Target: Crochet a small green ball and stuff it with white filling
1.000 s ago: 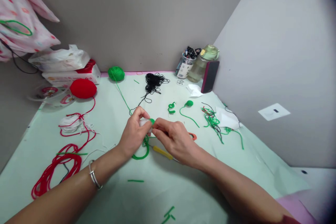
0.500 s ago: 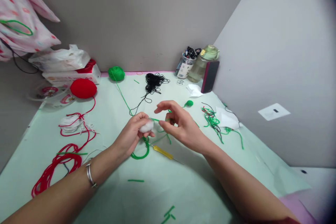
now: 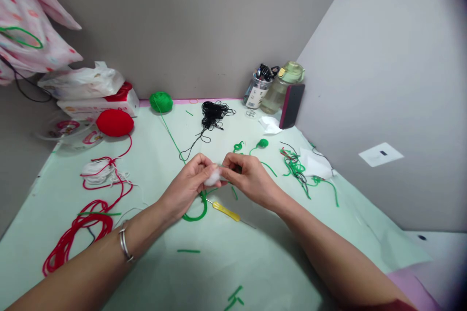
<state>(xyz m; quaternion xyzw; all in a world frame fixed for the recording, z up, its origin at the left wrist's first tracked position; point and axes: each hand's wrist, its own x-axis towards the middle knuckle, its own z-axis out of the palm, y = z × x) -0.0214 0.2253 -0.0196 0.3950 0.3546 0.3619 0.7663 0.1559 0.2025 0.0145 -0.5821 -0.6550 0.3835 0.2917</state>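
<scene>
Between thumb and fingers, my left hand (image 3: 195,177) pinches a small white wad of fluffy stuffing (image 3: 212,178). My right hand (image 3: 248,175) is closed against the wad's right side, thumb and index finger pressed together on its edge. Just below the hands lies a loop of green yarn (image 3: 195,216), partly covered by my left hand. A crochet hook (image 3: 226,211) with a yellow handle rests beside the loop. Beyond my right hand are a small green crocheted piece (image 3: 238,146) and a little green ball (image 3: 262,143) with a tail.
At left are a red yarn ball (image 3: 115,123), white yarn (image 3: 97,172) and looped red yarn (image 3: 73,238). Toward the back sit a green yarn ball (image 3: 161,102), tangled black cord (image 3: 215,114), a pen holder (image 3: 256,91), a bottle (image 3: 282,87) and a phone (image 3: 292,107). Green scraps (image 3: 294,167) lie right.
My right hand has moved left and down, closing from spread fingers onto the white stuffing. My left hand has shifted slightly right with it. The small green crocheted piece now shows.
</scene>
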